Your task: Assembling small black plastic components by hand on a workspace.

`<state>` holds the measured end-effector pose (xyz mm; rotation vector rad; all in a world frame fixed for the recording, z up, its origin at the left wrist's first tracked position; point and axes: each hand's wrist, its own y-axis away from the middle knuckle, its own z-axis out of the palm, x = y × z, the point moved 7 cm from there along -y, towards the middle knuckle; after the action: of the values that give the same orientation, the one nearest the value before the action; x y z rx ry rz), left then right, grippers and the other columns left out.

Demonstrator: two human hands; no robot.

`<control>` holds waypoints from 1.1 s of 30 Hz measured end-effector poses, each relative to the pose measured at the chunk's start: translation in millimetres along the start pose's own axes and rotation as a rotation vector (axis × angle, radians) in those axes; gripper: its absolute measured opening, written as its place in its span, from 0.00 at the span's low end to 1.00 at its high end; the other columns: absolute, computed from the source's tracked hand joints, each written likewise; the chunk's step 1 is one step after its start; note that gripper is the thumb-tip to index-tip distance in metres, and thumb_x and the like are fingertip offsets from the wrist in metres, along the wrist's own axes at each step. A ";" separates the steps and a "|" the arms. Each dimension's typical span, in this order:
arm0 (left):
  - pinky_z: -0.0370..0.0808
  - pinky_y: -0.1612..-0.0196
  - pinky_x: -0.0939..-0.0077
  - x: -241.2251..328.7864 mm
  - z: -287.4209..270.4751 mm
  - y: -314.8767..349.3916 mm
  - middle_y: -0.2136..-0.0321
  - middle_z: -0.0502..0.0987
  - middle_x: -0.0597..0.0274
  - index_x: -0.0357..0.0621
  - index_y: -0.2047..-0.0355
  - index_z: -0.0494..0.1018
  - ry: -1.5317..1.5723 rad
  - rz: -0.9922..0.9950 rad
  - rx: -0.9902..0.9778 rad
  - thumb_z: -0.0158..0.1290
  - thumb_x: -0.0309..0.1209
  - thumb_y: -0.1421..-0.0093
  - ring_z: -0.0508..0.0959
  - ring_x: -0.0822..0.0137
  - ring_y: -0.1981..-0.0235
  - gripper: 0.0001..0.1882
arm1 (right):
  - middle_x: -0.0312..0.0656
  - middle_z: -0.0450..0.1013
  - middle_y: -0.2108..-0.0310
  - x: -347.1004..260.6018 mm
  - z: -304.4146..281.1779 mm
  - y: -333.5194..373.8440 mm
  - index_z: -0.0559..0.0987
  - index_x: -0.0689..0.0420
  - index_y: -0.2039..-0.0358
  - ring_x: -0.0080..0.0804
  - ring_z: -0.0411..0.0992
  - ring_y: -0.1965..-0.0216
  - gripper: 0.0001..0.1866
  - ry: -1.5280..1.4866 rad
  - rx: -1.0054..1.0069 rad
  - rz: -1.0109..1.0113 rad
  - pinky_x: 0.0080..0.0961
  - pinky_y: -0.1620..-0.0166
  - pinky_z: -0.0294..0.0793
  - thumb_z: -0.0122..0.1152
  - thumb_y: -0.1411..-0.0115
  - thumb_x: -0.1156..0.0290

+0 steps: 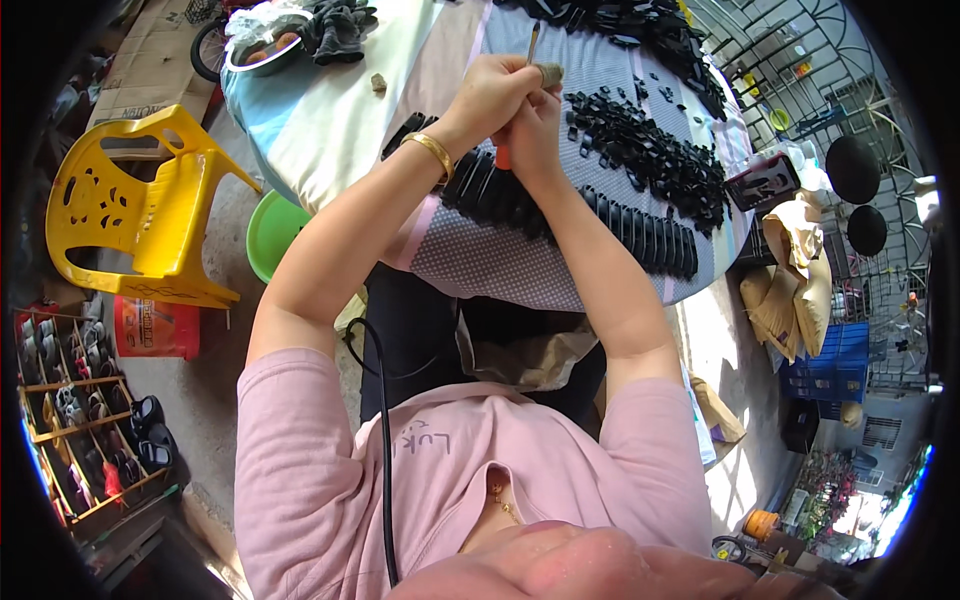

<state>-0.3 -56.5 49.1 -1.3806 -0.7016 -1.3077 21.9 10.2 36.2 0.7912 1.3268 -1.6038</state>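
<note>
"Closest to the lens is my pink shirt (480, 450); past it, both arms (362, 232) reach over the near edge of the desk (520, 275)."

"What are your hands doing?"

"My left hand (490, 95) is closed, pressed against my right hand (536, 125), which is curled too. A thin tool (534, 43) sticks up from between them, so I take it they grip it together, likely for steadiness. An orange piece (503, 157) shows below; I can't tell whether it's that tool's handle."

"And the black pieces?"

"One neat row of black pieces (640, 235) lies along the near edge, probably to be orderly and within reach. Behind it is a loose pile of small parts (650, 150), and a bigger black heap (640, 22) covers the far edge, perhaps to keep kinds apart."

"Why is the phone (762, 184) there?"

"By the right edge, screen toward me: I'd guess for viewing with both hands busy."
</note>
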 end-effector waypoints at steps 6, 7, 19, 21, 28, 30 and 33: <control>0.70 0.76 0.83 7.8 7.5 5.1 0.82 0.76 0.60 0.32 0.77 0.76 0.088 0.142 -0.018 0.47 0.29 0.50 0.73 0.75 0.81 0.12 | 0.34 0.68 0.85 1.0 -0.7 9.1 0.71 0.59 0.81 0.17 0.63 0.89 0.13 0.113 0.030 0.017 0.14 0.87 0.59 0.46 0.41 0.71; 0.70 0.76 0.83 3.8 9.1 5.0 0.82 0.76 0.60 0.32 0.77 0.76 0.045 0.140 -0.019 0.48 0.29 0.50 0.73 0.75 0.81 0.11 | 0.34 0.67 0.86 -2.7 0.4 12.5 0.71 0.59 0.82 0.17 0.62 0.89 0.13 0.064 0.080 -0.021 0.14 0.87 0.58 0.47 0.41 0.70; 0.75 0.70 0.80 10.7 -15.8 0.9 0.74 0.78 0.53 0.29 0.71 0.75 -0.002 0.041 -0.017 0.43 0.30 0.47 0.77 0.70 0.74 0.15 | 0.33 0.64 0.90 -4.2 20.6 5.2 0.70 0.61 0.83 0.18 0.61 0.91 0.17 0.096 0.020 0.006 0.15 0.88 0.57 0.47 0.39 0.68; 0.75 0.70 0.80 12.1 -14.5 7.6 0.74 0.78 0.53 0.28 0.71 0.75 0.005 0.039 0.001 0.43 0.30 0.47 0.77 0.70 0.74 0.15 | 0.33 0.64 0.90 8.3 15.4 6.3 0.70 0.60 0.84 0.18 0.61 0.91 0.16 0.109 0.040 -0.009 0.15 0.88 0.57 0.47 0.40 0.68; 0.75 0.70 0.79 13.2 -16.5 5.4 0.72 0.78 0.53 0.30 0.72 0.74 -0.032 -0.043 -0.016 0.44 0.29 0.48 0.77 0.70 0.73 0.13 | 0.34 0.64 0.89 -6.7 27.2 1.6 0.68 0.59 0.86 0.18 0.61 0.91 0.16 0.120 0.008 0.023 0.16 0.88 0.57 0.46 0.42 0.69; 0.75 0.70 0.80 19.3 -20.9 2.5 0.72 0.78 0.53 0.30 0.72 0.74 -0.065 -0.022 0.002 0.44 0.29 0.48 0.77 0.69 0.73 0.13 | 0.33 0.64 0.90 -6.6 31.9 -2.5 0.70 0.61 0.83 0.17 0.61 0.91 0.16 0.005 0.001 0.001 0.15 0.88 0.57 0.47 0.39 0.67; 0.75 0.68 0.79 20.3 -25.0 5.5 0.73 0.78 0.53 0.29 0.73 0.74 0.015 -0.006 0.017 0.44 0.28 0.48 0.77 0.69 0.73 0.13 | 0.33 0.64 0.89 9.2 30.9 -6.6 0.71 0.61 0.82 0.17 0.61 0.91 0.16 0.054 0.001 -0.008 0.15 0.88 0.56 0.46 0.39 0.68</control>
<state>1.4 -86.1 62.7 -1.3546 -0.7054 -1.3128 14.0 -21.7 37.8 0.8363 1.3686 -1.5993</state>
